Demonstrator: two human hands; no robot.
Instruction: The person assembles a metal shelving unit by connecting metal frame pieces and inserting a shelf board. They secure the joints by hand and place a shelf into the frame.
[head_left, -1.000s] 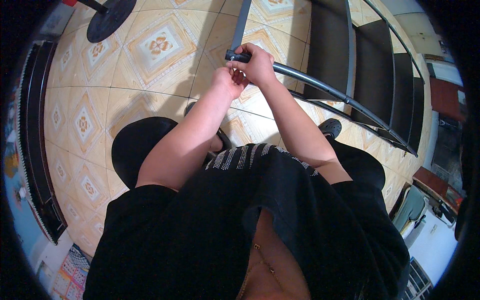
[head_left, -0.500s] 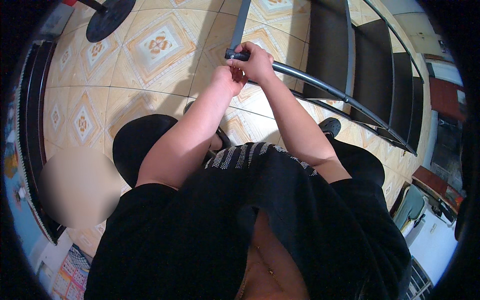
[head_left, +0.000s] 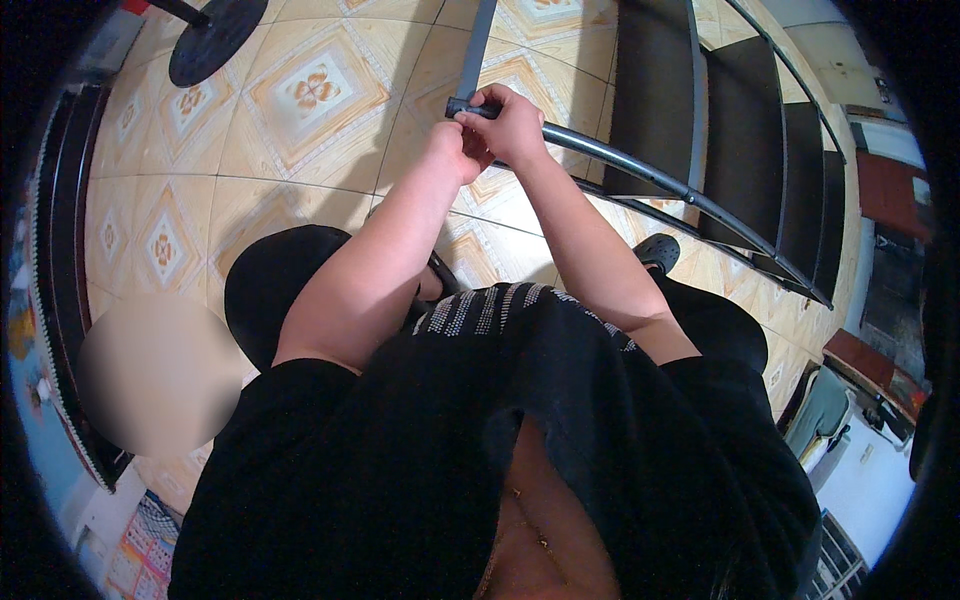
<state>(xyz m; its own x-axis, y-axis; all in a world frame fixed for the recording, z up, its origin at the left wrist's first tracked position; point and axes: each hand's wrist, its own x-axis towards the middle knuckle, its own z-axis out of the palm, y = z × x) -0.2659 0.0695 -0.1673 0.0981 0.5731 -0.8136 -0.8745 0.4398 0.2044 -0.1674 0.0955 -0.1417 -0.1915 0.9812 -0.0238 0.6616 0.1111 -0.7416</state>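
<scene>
A dark metal tube (head_left: 620, 158) of a shelving rack slopes from the centre toward the right. Around the tube's near end cap, my right hand (head_left: 514, 127) is closed, fingers over the top and thumb at the side. Just below that end, my left hand (head_left: 460, 153) has its fingers curled in close under the tube. Whatever lies between the left fingers is hidden by the hand itself. A flat grey bar (head_left: 477, 50) runs away from the tube's end. Black shelf panels (head_left: 652, 110) stand in the rack to the right.
Patterned tiles (head_left: 315, 92) cover the floor. A round black base with a pole (head_left: 215, 45) stands at the far left. A dark-edged piece of furniture (head_left: 70, 260) lines the left side. On the right are a reddish-brown box (head_left: 875, 372) and a grey-green item (head_left: 815, 410).
Both hands stay at the tube's end. My left hand has turned slightly and its fingers have shifted a little. The rack keeps its place.
</scene>
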